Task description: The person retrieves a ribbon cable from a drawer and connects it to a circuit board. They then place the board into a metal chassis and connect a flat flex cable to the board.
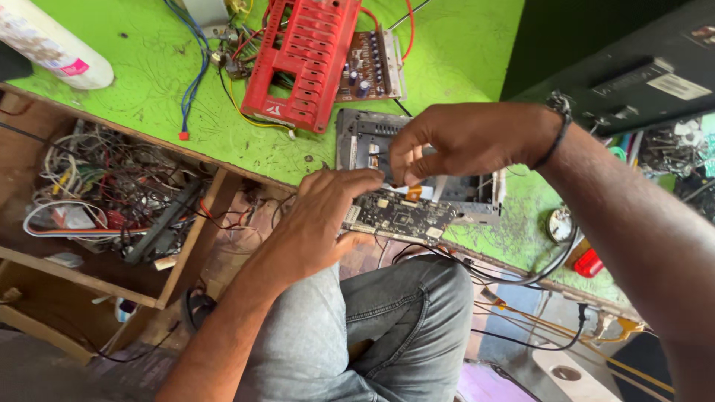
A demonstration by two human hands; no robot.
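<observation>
Head view, looking down across a green table (462,45) at 2 bare hands. Left hand (324,223) reaching in from below, fingers laid along the near edge of a dark circuit board (398,217) and thumb tucked under it, grip pressed onto the board's left end. Right hand (462,141) coming across from the right, a black wristband (560,126) on the wrist, thumb and forefinger pinched together over a small part at the top of the board; too small to tell what the pinch holds. An orange ribbon cable (412,193) just below those fingertips.

Board overhanging the table's front edge, above the person's lap in grey jeans (357,327). Behind it, partly hidden by the right hand, a grey metal chassis (365,138) lying flat on the table. Farther back, well apart from the hands, a red plastic frame (305,59) tilted over a brown circuit board (369,67) with blue, yellow and red wires (195,67) trailing left. White bottle (48,45) at the top left corner. Under the table on the left, a wooden shelf (82,279) crammed with tangled cables (104,179). On the right, a black case (633,67), a small round dial (560,223) and black cords (521,279) hanging off the table edge.
</observation>
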